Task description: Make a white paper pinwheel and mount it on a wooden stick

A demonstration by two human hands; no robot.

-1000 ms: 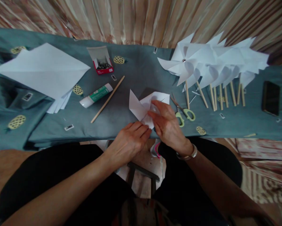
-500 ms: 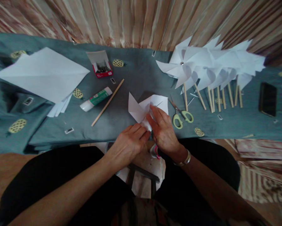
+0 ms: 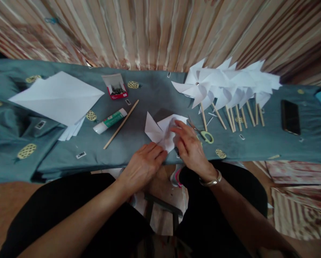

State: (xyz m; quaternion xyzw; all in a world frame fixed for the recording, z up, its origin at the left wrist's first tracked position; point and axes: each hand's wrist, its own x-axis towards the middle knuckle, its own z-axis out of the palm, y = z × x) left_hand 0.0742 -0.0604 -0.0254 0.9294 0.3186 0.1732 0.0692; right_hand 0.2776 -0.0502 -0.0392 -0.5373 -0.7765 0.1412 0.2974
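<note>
A partly folded white paper pinwheel (image 3: 160, 129) lies on the teal cloth near the table's front edge. My left hand (image 3: 144, 165) rests its fingertips on the paper's near corner. My right hand (image 3: 189, 147) presses down on the paper's right side, fingers bent over the folds, a bracelet on the wrist. Green-handled scissors (image 3: 203, 133) lie just right of my right hand, partly hidden by it. To the left of the paper lie a wooden stick (image 3: 121, 124) and a glue stick (image 3: 110, 120).
A stack of white sheets (image 3: 58, 97) sits at the left. A red box of pins (image 3: 116, 87) stands open behind the glue. Several finished pinwheels on sticks (image 3: 224, 89) lie at the right, and a dark phone (image 3: 290, 117) beyond them. Striped curtain behind the table.
The view has tilted, so everything sits lower in the frame. My right hand has slid slightly right over the paper; my left hand stays on the near corner.
</note>
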